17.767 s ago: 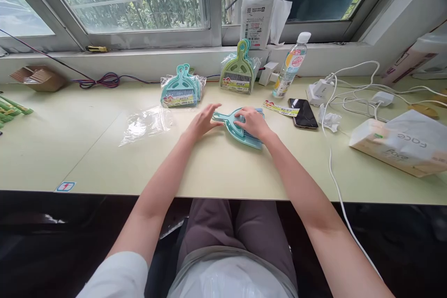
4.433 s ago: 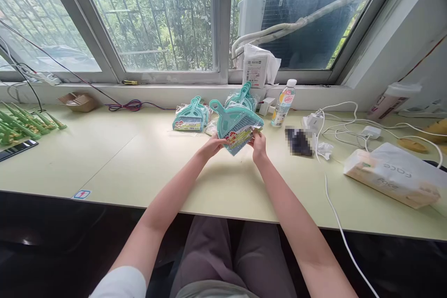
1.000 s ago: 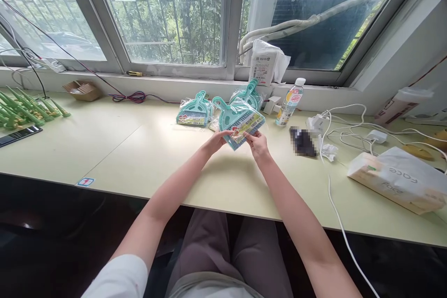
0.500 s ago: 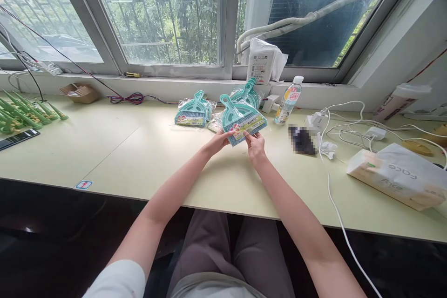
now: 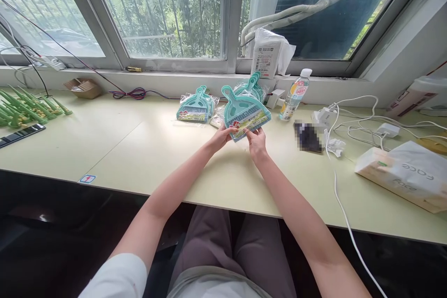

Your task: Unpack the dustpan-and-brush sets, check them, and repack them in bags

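Dustpan-and-brush set tilts less than moments ago—my left hand and right hand both pinch lower edge above desk, printed card facing me.

I see a teal plastic dustpan set with blue bristles, over a pale yellow-green counter.

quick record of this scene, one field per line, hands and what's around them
left hand: grips the lower left of the held dustpan set
left hand point: thumb on its label, hand
right hand: grips its lower edge
held set: teal, brush inside, clear wrap
behind it: more teal sets
left of it: wrapped teal stack
right: bottle, tissue pack
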Demonstrator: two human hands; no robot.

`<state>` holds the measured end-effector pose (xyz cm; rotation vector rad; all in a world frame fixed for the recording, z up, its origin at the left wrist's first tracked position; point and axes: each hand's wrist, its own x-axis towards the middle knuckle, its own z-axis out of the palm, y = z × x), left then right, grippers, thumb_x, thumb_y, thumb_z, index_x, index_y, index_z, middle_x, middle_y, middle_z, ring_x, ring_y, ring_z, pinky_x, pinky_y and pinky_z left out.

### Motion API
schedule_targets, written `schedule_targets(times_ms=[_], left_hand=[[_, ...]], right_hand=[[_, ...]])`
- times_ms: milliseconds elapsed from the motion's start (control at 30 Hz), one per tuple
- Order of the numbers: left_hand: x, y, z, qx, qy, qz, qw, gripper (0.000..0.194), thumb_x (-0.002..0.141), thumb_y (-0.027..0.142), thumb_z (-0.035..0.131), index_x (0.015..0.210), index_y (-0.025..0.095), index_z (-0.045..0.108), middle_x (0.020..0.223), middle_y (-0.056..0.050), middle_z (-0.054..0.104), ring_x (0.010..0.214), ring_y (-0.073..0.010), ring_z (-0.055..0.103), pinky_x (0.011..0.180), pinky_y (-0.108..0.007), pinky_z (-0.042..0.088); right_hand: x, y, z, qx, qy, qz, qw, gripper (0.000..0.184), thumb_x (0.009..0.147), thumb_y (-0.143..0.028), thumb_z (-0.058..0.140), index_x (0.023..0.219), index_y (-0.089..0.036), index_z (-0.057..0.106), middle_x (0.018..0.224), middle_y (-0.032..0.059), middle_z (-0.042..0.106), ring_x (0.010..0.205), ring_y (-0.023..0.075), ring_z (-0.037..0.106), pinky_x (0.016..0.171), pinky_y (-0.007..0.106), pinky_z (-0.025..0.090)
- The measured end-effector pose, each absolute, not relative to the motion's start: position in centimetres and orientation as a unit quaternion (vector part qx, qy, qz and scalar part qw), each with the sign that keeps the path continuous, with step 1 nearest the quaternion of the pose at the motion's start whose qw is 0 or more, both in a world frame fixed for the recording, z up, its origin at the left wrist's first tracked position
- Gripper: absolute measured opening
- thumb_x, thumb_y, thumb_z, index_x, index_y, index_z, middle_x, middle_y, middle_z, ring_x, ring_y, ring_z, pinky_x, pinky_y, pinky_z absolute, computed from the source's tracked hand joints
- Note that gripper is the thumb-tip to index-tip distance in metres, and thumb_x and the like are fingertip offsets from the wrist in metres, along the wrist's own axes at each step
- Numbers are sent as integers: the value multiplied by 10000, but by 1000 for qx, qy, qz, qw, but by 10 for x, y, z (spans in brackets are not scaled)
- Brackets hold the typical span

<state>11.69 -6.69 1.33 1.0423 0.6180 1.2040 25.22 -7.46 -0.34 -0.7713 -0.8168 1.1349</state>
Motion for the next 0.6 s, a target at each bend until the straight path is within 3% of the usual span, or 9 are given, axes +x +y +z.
schedule_targets(times_ms=[133, 233, 333, 400, 467, 533, 600], left_hand=[[117, -64, 12, 451, 296, 535, 650, 662, 684, 89, 653, 1299, 213, 443, 1054, -29, 678, 912, -161, 655, 886, -337, 496], [111, -56, 10, 425, 312, 544, 652, 616, 667, 68, 631, 1254, 182, 482, 962, -21, 692, 806, -151, 654, 786, -304, 521], [97, -47, 7, 379, 338, 547, 666, 478, 689, 74, 591, 1161, 122, 534, 845, -28, 692, 718, -142, 643, 738, -283, 524], [86, -42, 7, 353, 346, 546, 676, 379, 729, 103, 559, 1108, 94, 558, 811, -41, 692, 697, -143, 641, 740, -282, 527], [76, -40, 8, 340, 342, 544, 686, 331, 762, 131, 538, 1087, 81, 573, 830, -58, 699, 707, -147, 646, 747, -283, 531], [71, -41, 9, 334, 336, 542, 695, 317, 772, 137, 533, 1079, 75, 582, 859, -68, 703, 722, -147, 652, 741, -271, 534], [71, -43, 11, 332, 331, 538, 701, 307, 771, 129, 533, 1068, 74, 588, 876, -73, 703, 742, -148, 660, 725, -256, 535]], right_hand=[[256, -68, -4, -363, -366, 515, 685, 499, 617, -204, 774, 1075, -203, 576, 1048, 54, 698, 1043, 205, 653, 986, 391, 522], [273, -60, -1, -395, -385, 534, 641, 294, 687, -194, 720, 956, -181, 602, 990, 61, 704, 944, 196, 682, 925, 385, 553], [300, -56, 3, -497, -441, 430, 612, 148, 777, -124, 573, 912, -156, 626, 930, 80, 702, 833, 190, 689, 907, 426, 547], [315, -56, 5, -571, -502, 251, 599, 300, 790, -52, 460, 1002, -167, 638, 1001, 92, 691, 915, 211, 668, 955, 477, 500], [322, -59, 5, -588, -582, 78, 557, 471, 778, -18, 431, 1172, -212, 602, 1205, 100, 628, 1122, 247, 583, 1021, 514, 430], [321, -62, 5, -557, -660, -16, 503, 586, 778, -33, 488, 1311, -273, 519, 1381, 77, 514, 1269, 268, 464, 1058, 516, 389], [317, -64, 4, -519, -709, -49, 475, 602, 803, -89, 546, 1359, -309, 479, 1423, 53, 475, 1280, 265, 441, 1052, 496, 396]])
